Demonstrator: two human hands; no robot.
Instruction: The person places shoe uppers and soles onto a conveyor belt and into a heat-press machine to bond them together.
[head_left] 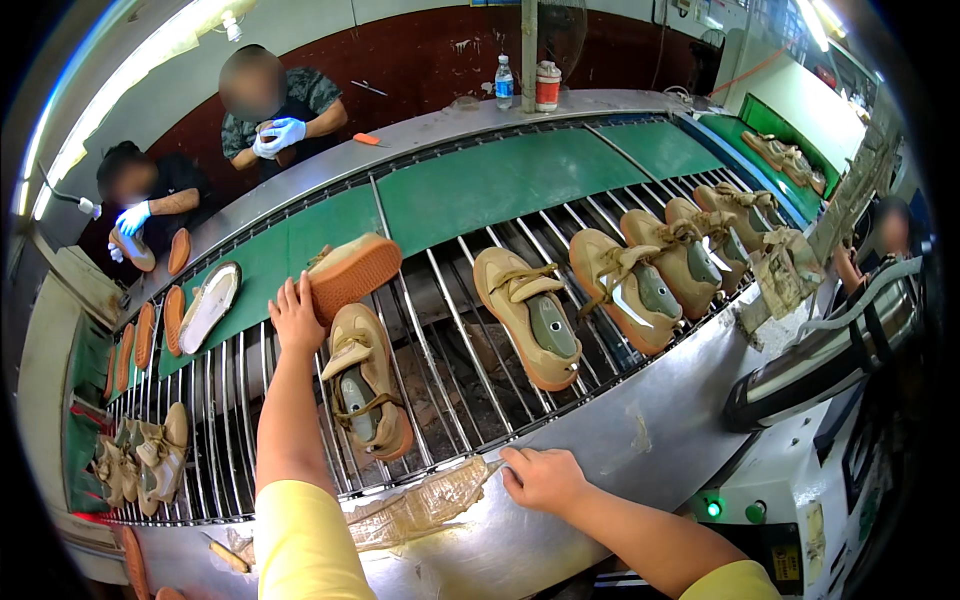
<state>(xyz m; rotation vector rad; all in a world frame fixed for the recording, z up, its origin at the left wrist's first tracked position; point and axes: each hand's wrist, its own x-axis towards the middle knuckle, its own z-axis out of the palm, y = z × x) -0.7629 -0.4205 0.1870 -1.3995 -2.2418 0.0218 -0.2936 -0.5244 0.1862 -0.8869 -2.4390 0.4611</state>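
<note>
My left hand [295, 312] reaches out over the metal roller conveyor [455, 390] and holds a tan shoe [352, 272] tipped on its side, its orange ribbed sole facing me. Just below it another tan shoe [366, 385] with a grey last inside lies on the rollers. My right hand [540, 478] rests flat on the steel front ledge [620, 440], fingers on a crumpled strip of clear plastic film [420, 505]. Both sleeves are yellow.
Several more tan shoes on lasts [528, 315] lie along the rollers to the right, and a cluster [140, 460] at the left. Orange soles [175, 315] sit on the green belt [500, 180]. Two gloved people [285, 130] work across the line. A green lamp [713, 508] glows on the machine.
</note>
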